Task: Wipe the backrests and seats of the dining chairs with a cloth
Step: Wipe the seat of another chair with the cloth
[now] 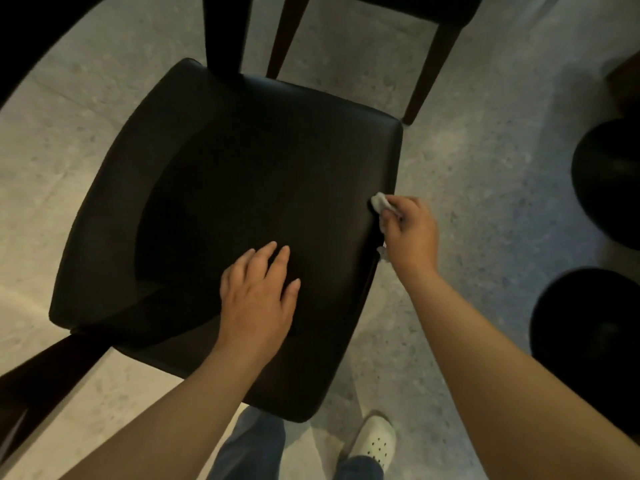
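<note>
A dark padded dining chair fills the middle of the view, its seat [242, 174] seen from above and its curved backrest [104, 209] on the left. My left hand [258, 296] rests flat on the seat with fingers straight. My right hand [410, 232] grips a small crumpled white cloth [381, 202] and presses it against the seat's right edge. Part of the cloth hangs out below the hand.
Wooden legs of another chair [287, 32] stand just beyond the seat. Two round black objects [609, 171] sit on the floor at the right. Pale speckled floor [485, 98] surrounds the chair. My white shoe [374, 441] stands near the seat's front corner.
</note>
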A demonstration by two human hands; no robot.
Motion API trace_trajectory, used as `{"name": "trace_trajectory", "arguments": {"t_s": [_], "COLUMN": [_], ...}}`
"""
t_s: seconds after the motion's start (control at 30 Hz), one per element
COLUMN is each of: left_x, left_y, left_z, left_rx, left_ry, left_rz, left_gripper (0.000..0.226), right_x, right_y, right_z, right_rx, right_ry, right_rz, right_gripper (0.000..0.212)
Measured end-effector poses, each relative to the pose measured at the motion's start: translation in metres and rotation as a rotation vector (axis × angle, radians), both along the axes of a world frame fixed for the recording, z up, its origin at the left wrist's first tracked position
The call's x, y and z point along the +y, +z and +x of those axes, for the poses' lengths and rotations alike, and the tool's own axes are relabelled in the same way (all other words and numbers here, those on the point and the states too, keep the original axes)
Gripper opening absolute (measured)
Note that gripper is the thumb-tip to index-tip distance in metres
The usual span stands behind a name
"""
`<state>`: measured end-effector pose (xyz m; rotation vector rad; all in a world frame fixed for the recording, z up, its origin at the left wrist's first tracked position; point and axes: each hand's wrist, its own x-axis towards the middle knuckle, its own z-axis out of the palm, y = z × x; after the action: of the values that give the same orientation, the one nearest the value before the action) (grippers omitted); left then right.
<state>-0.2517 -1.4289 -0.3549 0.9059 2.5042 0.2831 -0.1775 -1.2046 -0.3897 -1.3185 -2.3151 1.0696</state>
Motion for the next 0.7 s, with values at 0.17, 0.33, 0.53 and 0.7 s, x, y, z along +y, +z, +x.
{"name": "trace_trajectory", "arguments": {"t_s": [0.17, 0.33, 0.53, 0.7], "left_x": [-0.004, -0.003, -0.005, -0.004], "left_y": [-0.012, -0.014, -0.018, -0.017], "left_z": [0.003, 0.004, 0.004, 0.002], "left_rx": [-0.016, 0.01, 0.028, 0.031], "left_ry": [-0.076, -0.12, -0.12, -0.132], "left_rz": [-0.111, -0.149, -0.136, -0.164], "left_gripper": [0.064, 0.068, 0.068, 0.068], "right_x": [-0.049, -0.061, -0.016, -0.073], "right_y": [0.004, 0.018, 0.009, 0.009], "right_z": [0.042, 0.073, 0.019, 0.064], "right_rx": [0.009, -0.041, -0.041, -0.065], "right_ry": [0.071, 0.138, -0.048, 0.037], "right_rz": [-0.044, -0.118, -0.074, -0.131], "right_gripper": [0.021, 0.018, 0.025, 0.024]}}
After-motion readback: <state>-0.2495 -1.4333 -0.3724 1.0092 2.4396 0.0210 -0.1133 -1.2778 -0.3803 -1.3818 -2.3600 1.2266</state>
